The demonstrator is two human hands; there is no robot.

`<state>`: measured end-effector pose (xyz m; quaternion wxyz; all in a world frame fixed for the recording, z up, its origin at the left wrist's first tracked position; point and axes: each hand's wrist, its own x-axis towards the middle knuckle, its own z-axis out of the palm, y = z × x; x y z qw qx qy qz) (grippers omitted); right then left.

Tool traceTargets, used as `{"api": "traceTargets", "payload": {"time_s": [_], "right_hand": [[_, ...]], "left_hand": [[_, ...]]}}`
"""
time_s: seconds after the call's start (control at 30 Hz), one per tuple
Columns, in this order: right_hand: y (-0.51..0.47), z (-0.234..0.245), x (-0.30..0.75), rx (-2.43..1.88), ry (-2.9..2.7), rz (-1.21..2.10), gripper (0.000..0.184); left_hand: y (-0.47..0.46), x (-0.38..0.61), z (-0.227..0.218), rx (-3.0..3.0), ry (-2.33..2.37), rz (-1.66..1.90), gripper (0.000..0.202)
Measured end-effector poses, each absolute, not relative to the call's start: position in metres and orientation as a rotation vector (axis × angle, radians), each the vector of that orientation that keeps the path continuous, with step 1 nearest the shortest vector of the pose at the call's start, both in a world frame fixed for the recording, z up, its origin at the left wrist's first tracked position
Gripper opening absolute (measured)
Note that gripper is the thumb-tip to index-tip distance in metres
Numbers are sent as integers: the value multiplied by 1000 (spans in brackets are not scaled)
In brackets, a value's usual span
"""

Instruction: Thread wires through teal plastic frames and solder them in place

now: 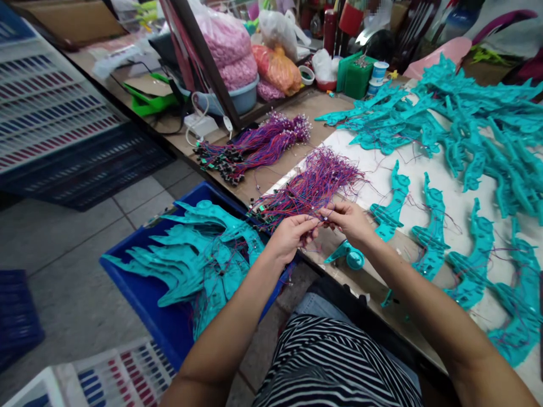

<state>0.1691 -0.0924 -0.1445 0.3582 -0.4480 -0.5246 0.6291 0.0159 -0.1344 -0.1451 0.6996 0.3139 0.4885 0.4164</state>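
My left hand and my right hand meet at the table's front edge, fingertips pinched on thin red and blue wires. Just beyond them spreads a loose pile of red, blue and purple wires with small black and green parts at its left end. A turquoise plastic piece with a round knob lies under my right wrist. Right of it, several turquoise curved plastic pieces with wires on them stand in a row on a white sheet. The exact part between my fingertips is too small to make out.
A blue crate on my left holds stacked turquoise pieces. Bundled wires lie farther back beside a dark post. A heap of turquoise pieces covers the back right. A green box and bags of pink pieces stand behind.
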Motion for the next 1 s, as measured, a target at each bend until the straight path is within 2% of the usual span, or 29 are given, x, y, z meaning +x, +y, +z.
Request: {"api": "traceTargets", "payload": {"time_s": [0.23,0.47,0.7,1.0], "right_hand": [[-95,-149,162,-1206,-1416,1286,36],[-101,-148,159,-1154,-1241,1453,37],[-97,-147,168,-1106,-1363,1519,39],[-89,-148,182,-1068,-1749,1265,25]], "left_hand": [[-133,15,-150,698,1095,1009,37],[-132,19,-151,619,1158,1104,31],[-128,14,-148,511,1065,1047,20],[-123,7,-146,534,1066,926,18]]}}
